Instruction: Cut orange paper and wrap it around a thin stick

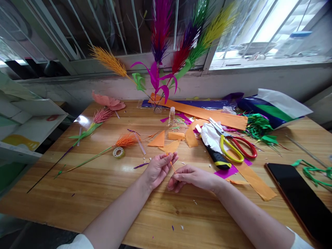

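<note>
A thin orange paper strip (pixel 173 167), narrow as a twisted strand, runs between my two hands above the front middle of the table. My left hand (pixel 161 167) pinches its upper end between thumb and fingers. At the lower end, the fingertips of my right hand (pixel 185 177) are closed on it. Just beyond my hands lie cut orange paper pieces (pixel 157 139). To the right, scissors (pixel 234 145) with one yellow and one red handle rest near a black and yellow utility knife (pixel 218 157) and a crumpled white tissue (pixel 211 136).
A small glue bottle (pixel 171 117) and a tape roll (pixel 118 152) stand on the table (pixel 98 204). Handmade flower stems (pixel 90 159) lie left. Colourful plumes fill a clear vase (pixel 157 105) at the back. A phone (pixel 298 200) lies right, near green ribbon (pixel 310 171).
</note>
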A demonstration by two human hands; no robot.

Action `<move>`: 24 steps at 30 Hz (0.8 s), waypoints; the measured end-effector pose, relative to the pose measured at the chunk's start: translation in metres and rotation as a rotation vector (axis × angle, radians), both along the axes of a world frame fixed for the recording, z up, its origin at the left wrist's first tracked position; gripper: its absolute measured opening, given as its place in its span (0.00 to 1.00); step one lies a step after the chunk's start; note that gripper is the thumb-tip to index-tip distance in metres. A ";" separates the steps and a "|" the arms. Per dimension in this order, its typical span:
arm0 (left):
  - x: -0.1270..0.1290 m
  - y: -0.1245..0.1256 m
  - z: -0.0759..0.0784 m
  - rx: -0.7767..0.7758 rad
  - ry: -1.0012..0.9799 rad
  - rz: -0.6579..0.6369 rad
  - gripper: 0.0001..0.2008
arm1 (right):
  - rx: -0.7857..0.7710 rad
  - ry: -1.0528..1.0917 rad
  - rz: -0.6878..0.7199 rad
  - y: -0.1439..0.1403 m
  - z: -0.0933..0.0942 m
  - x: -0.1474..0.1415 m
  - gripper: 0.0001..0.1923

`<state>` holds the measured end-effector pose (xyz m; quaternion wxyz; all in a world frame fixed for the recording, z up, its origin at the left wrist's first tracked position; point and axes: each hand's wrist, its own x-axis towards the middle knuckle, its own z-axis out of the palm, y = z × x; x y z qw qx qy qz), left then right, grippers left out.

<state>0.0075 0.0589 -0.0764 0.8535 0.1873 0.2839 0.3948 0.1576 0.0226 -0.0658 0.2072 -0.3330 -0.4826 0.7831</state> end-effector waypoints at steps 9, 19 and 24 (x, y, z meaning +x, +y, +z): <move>-0.006 0.002 0.005 0.105 -0.044 -0.204 0.10 | 0.032 0.033 0.007 -0.003 0.001 0.004 0.18; -0.013 0.009 0.005 0.204 0.077 -0.208 0.06 | 0.026 0.034 0.006 -0.002 -0.001 0.005 0.20; -0.010 0.008 -0.004 0.161 0.071 -0.135 0.04 | 0.076 -0.057 0.025 -0.003 0.000 0.003 0.21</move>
